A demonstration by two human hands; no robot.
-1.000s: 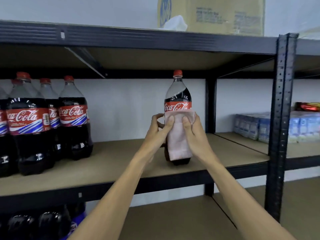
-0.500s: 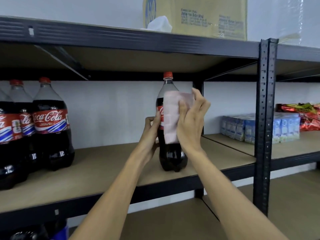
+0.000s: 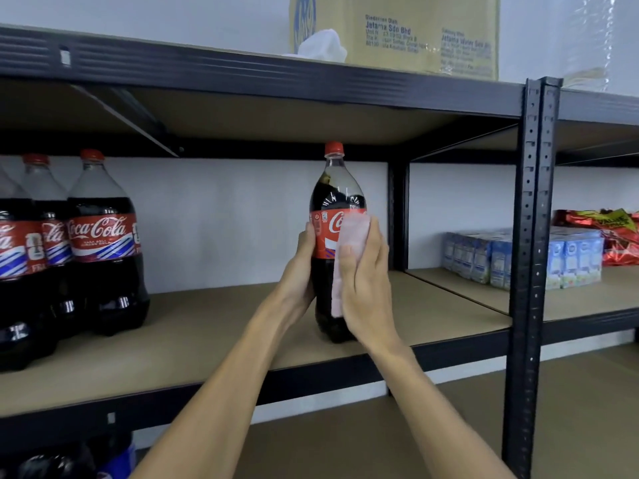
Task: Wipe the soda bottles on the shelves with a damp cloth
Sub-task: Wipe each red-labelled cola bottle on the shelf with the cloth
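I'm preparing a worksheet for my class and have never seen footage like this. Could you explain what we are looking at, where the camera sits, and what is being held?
No machine here: a person wears a camera on the head, looking down at their own arms. The left hand grips a soda bottle standing on a shelf; the right hand presses a pink cloth against its side. More bottles stand at the left, drink cartons at the right, a cardboard box above.

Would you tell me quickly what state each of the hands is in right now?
Left hand: holding the soda bottle, fingers curled round its side.
Right hand: open, fingers pressing the pink cloth flat against the bottle.
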